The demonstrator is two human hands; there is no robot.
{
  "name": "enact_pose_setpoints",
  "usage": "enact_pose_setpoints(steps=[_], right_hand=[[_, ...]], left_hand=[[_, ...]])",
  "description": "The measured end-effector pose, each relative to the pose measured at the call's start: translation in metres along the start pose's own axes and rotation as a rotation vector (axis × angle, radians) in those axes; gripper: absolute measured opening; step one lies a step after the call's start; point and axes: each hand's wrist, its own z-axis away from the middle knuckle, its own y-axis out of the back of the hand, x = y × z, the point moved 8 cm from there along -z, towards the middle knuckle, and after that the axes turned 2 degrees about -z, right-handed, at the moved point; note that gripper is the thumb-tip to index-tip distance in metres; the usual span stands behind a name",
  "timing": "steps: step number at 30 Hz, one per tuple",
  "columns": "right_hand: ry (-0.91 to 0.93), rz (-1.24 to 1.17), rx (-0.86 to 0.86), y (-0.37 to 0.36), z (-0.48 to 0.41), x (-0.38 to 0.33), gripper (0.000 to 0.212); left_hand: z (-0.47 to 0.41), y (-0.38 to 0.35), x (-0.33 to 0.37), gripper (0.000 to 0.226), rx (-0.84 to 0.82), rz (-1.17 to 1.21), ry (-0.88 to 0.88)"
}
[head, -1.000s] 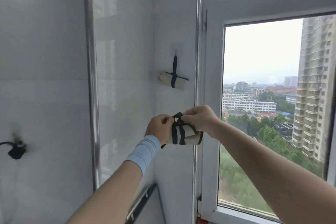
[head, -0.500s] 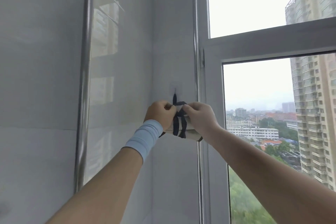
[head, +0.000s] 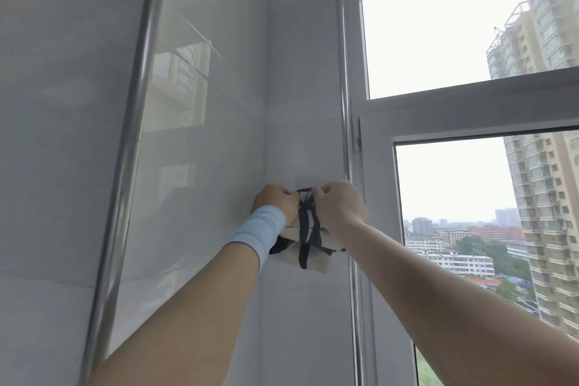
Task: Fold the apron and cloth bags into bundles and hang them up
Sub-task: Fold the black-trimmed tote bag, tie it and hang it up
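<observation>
The person reaches both arms up into the corner where a glossy grey tiled wall (head: 216,135) meets a white window frame (head: 470,110). The left hand (head: 275,202), with a pale blue wristband (head: 258,233) below it, and the right hand (head: 340,208) are held close together against the wall, knuckles toward the camera. The fingers of both are curled tight and pinch the top loop of a dark strap (head: 305,222). The strap runs down between the hands and crosses over a rolled beige cloth bundle (head: 313,262), which hangs just below the fists and lies against the wall. The beige cloth shows as two layers, one under the other, and it cannot be told whether this is one roll or two. The bag fabric is rolled shut, so its inside is hidden. Just above the strap loop a small pale patch (head: 308,181) sits on the tile, and any hook there is covered by the hands. A vertical metal pipe (head: 131,150) runs up the wall well to the left. Through the glass, tall apartment towers (head: 545,197) and lower buildings stand under a pale sky.
</observation>
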Motion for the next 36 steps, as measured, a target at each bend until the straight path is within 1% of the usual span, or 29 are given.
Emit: enact_pose_setpoints(steps=[3, 4, 5, 7, 10, 12, 13, 15, 16, 19, 23, 25, 27, 29, 32, 34, 36], right_hand=[[-0.077, 0.074, -0.035, -0.005, -0.007, 0.009, 0.018], [-0.099, 0.092, -0.048, -0.006, -0.007, 0.012, 0.015], [-0.114, 0.099, -0.067, -0.008, -0.005, 0.015, 0.014], [-0.138, 0.080, -0.123, -0.013, 0.000, 0.020, 0.019], [-0.099, 0.035, -0.203, -0.020, 0.006, 0.022, 0.032], [-0.050, -0.017, -0.244, -0.021, 0.014, 0.023, 0.038], [-0.035, -0.051, -0.258, -0.020, 0.019, 0.024, 0.040], [-0.032, -0.139, -0.280, -0.018, 0.031, 0.030, 0.038], [-0.036, -0.186, -0.296, -0.017, 0.037, 0.033, 0.036], [-0.035, -0.253, -0.341, -0.010, 0.050, 0.040, 0.028], [0.066, -0.249, -0.323, 0.004, 0.065, 0.038, 0.019], [0.072, -0.256, -0.308, 0.005, 0.073, 0.042, 0.019], [0.076, -0.228, -0.302, 0.003, 0.082, 0.049, 0.019], [0.082, -0.203, -0.317, -0.001, 0.090, 0.057, 0.015], [0.126, -0.182, -0.312, -0.001, 0.096, 0.060, 0.007], [0.205, -0.111, -0.268, 0.002, 0.098, 0.056, 0.004], [0.267, -0.059, -0.250, 0.000, 0.103, 0.056, 0.006]], left_hand=[[-0.005, -0.016, -0.011, 0.042, -0.087, -0.046, 0.088], [-0.005, -0.020, -0.015, 0.041, -0.103, -0.047, 0.109], [-0.003, -0.023, -0.018, 0.041, -0.111, -0.048, 0.119], [0.005, -0.020, -0.020, 0.043, -0.107, -0.057, 0.111], [0.019, -0.013, -0.019, 0.045, -0.092, -0.084, 0.010], [0.031, -0.009, -0.021, 0.035, -0.070, -0.042, -0.090], [0.038, -0.006, -0.024, 0.031, -0.054, 0.022, -0.130], [0.053, -0.002, -0.030, 0.026, -0.069, 0.196, -0.185], [0.060, -0.002, -0.031, 0.022, -0.106, 0.260, -0.203], [0.074, -0.004, -0.037, 0.008, -0.177, 0.297, -0.221], [0.079, -0.006, -0.043, 0.017, -0.164, 0.275, -0.174], [0.083, -0.008, -0.047, 0.018, -0.159, 0.275, -0.141], [0.087, -0.011, -0.054, 0.017, -0.155, 0.276, -0.123], [0.091, -0.016, -0.061, 0.011, -0.180, 0.277, -0.113], [0.096, -0.021, -0.068, 0.008, -0.212, 0.358, -0.089], [0.099, -0.021, -0.069, 0.007, -0.172, 0.359, -0.127], [0.104, -0.023, -0.069, 0.005, -0.141, 0.269, -0.178]])
